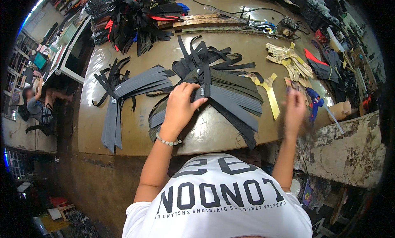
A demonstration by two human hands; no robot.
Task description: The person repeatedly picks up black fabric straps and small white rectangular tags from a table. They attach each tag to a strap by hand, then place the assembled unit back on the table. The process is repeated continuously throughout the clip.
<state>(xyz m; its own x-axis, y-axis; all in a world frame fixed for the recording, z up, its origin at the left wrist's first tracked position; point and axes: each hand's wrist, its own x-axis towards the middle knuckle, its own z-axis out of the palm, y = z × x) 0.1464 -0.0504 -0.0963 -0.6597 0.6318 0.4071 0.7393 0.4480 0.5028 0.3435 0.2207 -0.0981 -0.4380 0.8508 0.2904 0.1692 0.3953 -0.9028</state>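
Note:
My left hand (181, 104) rests on a fan-shaped bundle of grey and black fabric strap pieces (236, 104), thumb spread from the fingers, beside a small dark label (202, 92) where the straps cross. Olive pieces lie in the same bundle. My right hand (295, 108) is smeared by motion over the table's right side; whether it holds anything is unclear. Nearest to it are a Y-shaped yellow piece (271, 99) and a blue tool like a glue gun (314, 101) with a pale stick. Left of the bundle lies another group of grey strap pieces (115, 100).
Dark straps (138, 15) are heaped at the back left, next to long wooden strips (210, 22). More yellow pieces (288, 59) lie at the right. A cable and a small dark metal stand (288, 26) are behind them. At far left sits another person (39, 102).

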